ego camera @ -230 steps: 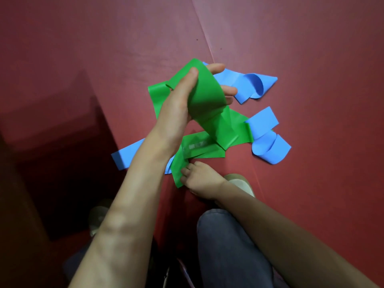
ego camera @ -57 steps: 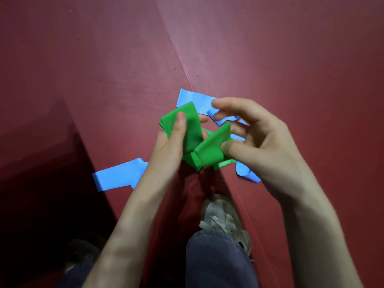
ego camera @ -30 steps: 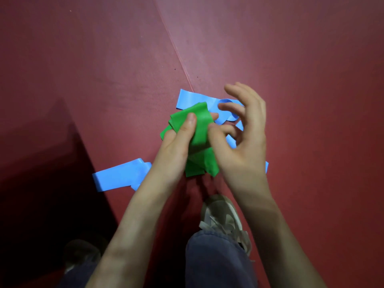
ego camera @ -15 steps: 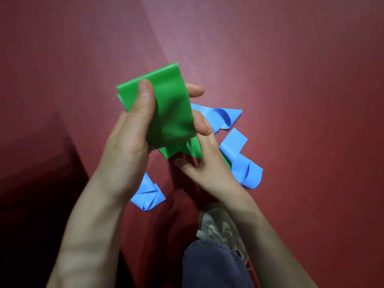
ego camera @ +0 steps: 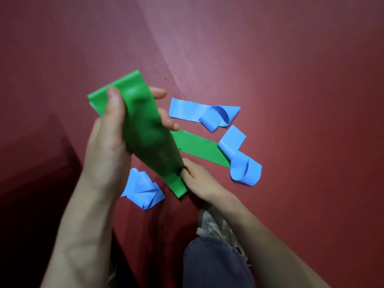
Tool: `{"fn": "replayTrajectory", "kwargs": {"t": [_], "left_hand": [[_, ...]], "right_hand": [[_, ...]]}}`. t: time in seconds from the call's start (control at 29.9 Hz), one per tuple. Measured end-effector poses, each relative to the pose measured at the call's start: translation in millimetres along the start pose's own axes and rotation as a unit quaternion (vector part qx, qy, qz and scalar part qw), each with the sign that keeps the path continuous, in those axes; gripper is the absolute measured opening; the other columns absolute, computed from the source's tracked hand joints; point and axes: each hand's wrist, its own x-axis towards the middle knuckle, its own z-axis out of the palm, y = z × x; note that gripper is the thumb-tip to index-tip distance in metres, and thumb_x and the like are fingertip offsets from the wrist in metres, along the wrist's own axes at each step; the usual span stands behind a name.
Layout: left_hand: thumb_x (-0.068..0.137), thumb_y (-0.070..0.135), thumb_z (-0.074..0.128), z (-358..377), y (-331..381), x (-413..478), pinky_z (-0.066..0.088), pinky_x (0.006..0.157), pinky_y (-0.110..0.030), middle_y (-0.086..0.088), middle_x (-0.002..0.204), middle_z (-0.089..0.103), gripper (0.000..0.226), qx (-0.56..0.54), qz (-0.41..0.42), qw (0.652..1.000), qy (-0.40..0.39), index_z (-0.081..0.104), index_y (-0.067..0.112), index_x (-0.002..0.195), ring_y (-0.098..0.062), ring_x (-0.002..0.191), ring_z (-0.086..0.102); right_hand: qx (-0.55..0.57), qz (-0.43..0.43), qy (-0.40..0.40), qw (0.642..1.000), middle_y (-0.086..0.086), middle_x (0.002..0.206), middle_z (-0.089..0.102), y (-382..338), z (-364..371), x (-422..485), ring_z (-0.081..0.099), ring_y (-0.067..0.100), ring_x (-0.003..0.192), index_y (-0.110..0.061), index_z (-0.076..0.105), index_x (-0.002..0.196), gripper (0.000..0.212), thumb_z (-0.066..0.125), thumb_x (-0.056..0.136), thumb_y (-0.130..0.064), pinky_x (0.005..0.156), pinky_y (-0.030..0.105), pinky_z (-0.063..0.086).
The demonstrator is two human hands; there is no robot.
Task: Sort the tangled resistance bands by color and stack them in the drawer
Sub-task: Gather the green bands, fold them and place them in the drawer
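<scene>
Floor: red mat [ego camera: 270, 59] beneath us.
Left: our left hand [ego camera: 108, 140] curls thumb and fingers round the folded green band [ego camera: 145, 125], up off the mat.
Right: our right hand [ego camera: 199, 183] pinches that band's bottom end.
Strip: a green strip [ego camera: 197, 147] lies flat, far end under a blue curl.
Blue: three curled blue bands [ego camera: 195, 112] lie loose around our hands.

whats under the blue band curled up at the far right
A flat green strip lying on the red floor runs beneath the blue band. The strip's far end is covered, so how far it continues can't be seen.
</scene>
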Motion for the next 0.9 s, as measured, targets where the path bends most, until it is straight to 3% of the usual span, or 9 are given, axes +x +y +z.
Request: {"fn": "replayTrajectory", "kwargs": {"t": [0.1,0.17,0.23,0.3,0.37,0.47,0.6,0.74,0.9], "left_hand": [[0.085,0.047,0.017,-1,-13,-5,0.053,0.07,-0.032,0.004,0.06,0.065,0.051,0.025,-0.01,0.999,0.018,0.062,0.023,0.086,-0.019,0.068,0.063],[0.086,0.047,0.018,-5,-18,-3,0.053,0.071,-0.031,0.004,0.059,0.064,0.05,0.023,-0.018,0.999,0.04,0.06,0.02,0.089,-0.018,0.068,0.064],[0.088,0.047,0.018,-10,-20,-1,0.053,0.073,-0.032,0.005,0.059,0.064,0.05,0.024,-0.018,0.997,0.065,0.06,0.02,0.09,-0.016,0.067,0.065],[0.09,0.046,0.017,-13,-22,-2,0.053,0.076,-0.033,0.006,0.06,0.065,0.05,0.017,-0.014,0.997,0.078,0.06,0.021,0.091,-0.016,0.068,0.065],[0.093,0.044,0.015,-13,-24,-1,0.054,0.075,-0.03,0.006,0.059,0.065,0.05,0.007,-0.009,0.996,0.086,0.059,0.02,0.092,-0.015,0.068,0.065],[0.092,0.044,0.015,-9,-23,0,0.054,0.072,-0.027,0.006,0.059,0.065,0.05,0.012,-0.009,0.996,0.083,0.059,0.021,0.092,-0.014,0.068,0.065],[0.089,0.046,0.017,-6,-27,-1,0.053,0.074,-0.03,0.006,0.059,0.066,0.049,0.011,-0.024,0.997,0.077,0.06,0.022,0.091,-0.014,0.068,0.065],[0.087,0.048,0.019,-4,-27,-1,0.051,0.082,-0.038,0.005,0.06,0.066,0.048,0.018,-0.03,0.996,0.081,0.06,0.023,0.09,-0.015,0.069,0.065],[0.085,0.049,0.02,1,-30,-1,0.05,0.082,-0.04,0.005,0.06,0.067,0.048,0.016,-0.037,0.996,0.079,0.061,0.024,0.09,-0.015,0.071,0.065]], "right_hand": [[-0.083,-0.005,0.019,0.996,0.016,0.115,0.052,9,-6,11,0.048,0.031,0.109,-0.006,0.049,0.114,0.035,0.044,0.08,-0.002,0.091,0.04,0.04],[-0.126,-0.01,0.104,0.987,0.018,0.115,0.049,14,-15,16,0.047,0.032,0.108,-0.005,0.049,0.117,0.04,0.044,0.078,0.003,0.092,0.041,0.04],[-0.173,0.01,0.168,0.97,0.02,0.114,0.048,21,-27,20,0.047,0.034,0.104,-0.002,0.049,0.115,0.035,0.042,0.081,0.005,0.086,0.042,0.039],[-0.253,0.037,0.17,0.952,0.02,0.109,0.05,30,-40,18,0.049,0.034,0.099,0.0,0.051,0.109,0.026,0.043,0.084,0.003,0.079,0.042,0.038],[-0.37,0.004,0.179,0.912,0.018,0.089,0.059,40,-49,12,0.057,0.032,0.083,0.0,0.058,0.09,0.017,0.061,0.073,0.001,0.07,0.039,0.039],[-0.509,-0.01,0.16,0.846,0.007,0.057,0.057,55,-64,-2,0.055,0.025,0.053,-0.01,0.055,0.063,0.035,0.082,0.04,-0.007,0.059,0.032,0.022],[-0.527,-0.029,0.108,0.843,0.006,0.056,0.055,74,-80,-17,0.054,0.026,0.052,-0.009,0.054,0.063,0.037,0.083,0.04,-0.012,0.06,0.032,0.021],[-0.507,-0.076,0.119,0.85,0.009,0.058,0.054,85,-81,-16,0.054,0.027,0.055,-0.007,0.056,0.063,0.027,0.08,0.051,-0.005,0.063,0.032,0.025],[-0.483,-0.103,0.17,0.853,0.009,0.059,0.053,95,-75,-23,0.055,0.028,0.059,-0.007,0.056,0.058,0.01,0.055,0.068,-0.007,0.065,0.03,0.027]]}}
